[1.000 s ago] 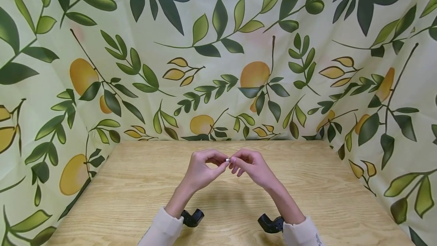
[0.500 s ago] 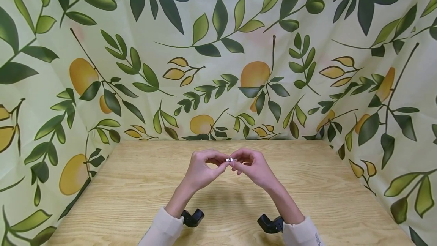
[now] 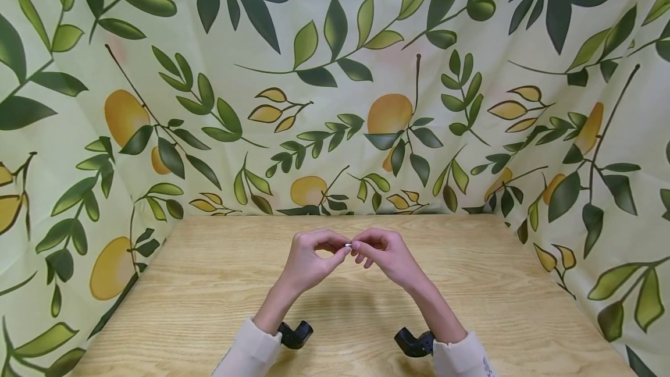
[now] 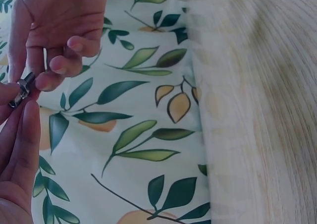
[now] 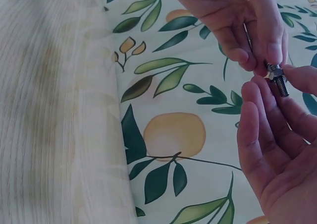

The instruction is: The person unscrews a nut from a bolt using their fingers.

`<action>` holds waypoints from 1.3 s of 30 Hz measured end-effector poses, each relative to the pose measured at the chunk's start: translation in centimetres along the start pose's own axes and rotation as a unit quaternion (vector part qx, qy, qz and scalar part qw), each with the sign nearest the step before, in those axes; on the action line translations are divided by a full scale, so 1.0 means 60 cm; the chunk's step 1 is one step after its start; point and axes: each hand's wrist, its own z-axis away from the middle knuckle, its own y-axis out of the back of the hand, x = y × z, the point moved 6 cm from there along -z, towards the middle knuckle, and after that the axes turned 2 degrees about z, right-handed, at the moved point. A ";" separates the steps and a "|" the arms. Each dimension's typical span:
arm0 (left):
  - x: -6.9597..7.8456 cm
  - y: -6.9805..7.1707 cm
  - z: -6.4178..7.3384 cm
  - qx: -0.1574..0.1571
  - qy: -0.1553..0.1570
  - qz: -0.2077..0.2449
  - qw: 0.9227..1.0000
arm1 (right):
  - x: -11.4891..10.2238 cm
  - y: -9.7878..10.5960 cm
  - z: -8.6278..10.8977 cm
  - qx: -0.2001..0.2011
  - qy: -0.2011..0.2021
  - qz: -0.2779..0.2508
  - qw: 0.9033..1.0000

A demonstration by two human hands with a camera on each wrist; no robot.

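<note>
A small silvery bolt (image 5: 283,87) with a nut (image 5: 274,74) on its thread is held between both hands above the table. My left hand (image 3: 312,258) pinches one end of the bolt between thumb and fingertips. From the other side, my right hand (image 3: 386,256) has its thumb and index finger at the nut, the remaining fingers loosely bent beneath. The threaded end sticks out past the nut in the right wrist view. In the head view, fingertips cover most of the metal.
Below the hands lies a light wood-grain table (image 3: 220,284). A cloth (image 3: 335,132) printed with leaves and fruit hangs behind it and along both sides. Black wrist-camera mounts (image 3: 296,334) sit at both wrists, next to the pale sleeves (image 3: 250,349).
Half a second ago the right fingertips were spread and more of the bolt and nut showed. Now they have closed in on it again, much as one second ago. The left hand keeps its place.
</note>
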 end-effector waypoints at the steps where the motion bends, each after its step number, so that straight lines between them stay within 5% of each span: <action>1: 0.000 0.000 0.000 0.001 0.001 0.000 1.000 | -0.001 0.000 0.000 0.002 0.002 0.001 1.000; 28: 0.001 -0.004 -0.001 -0.008 0.009 0.005 1.000 | -0.005 0.007 0.002 0.027 0.014 0.004 1.000; 39: 0.001 -0.006 0.002 -0.012 0.006 0.010 1.000 | -0.002 0.003 0.000 -0.008 0.011 -0.005 1.000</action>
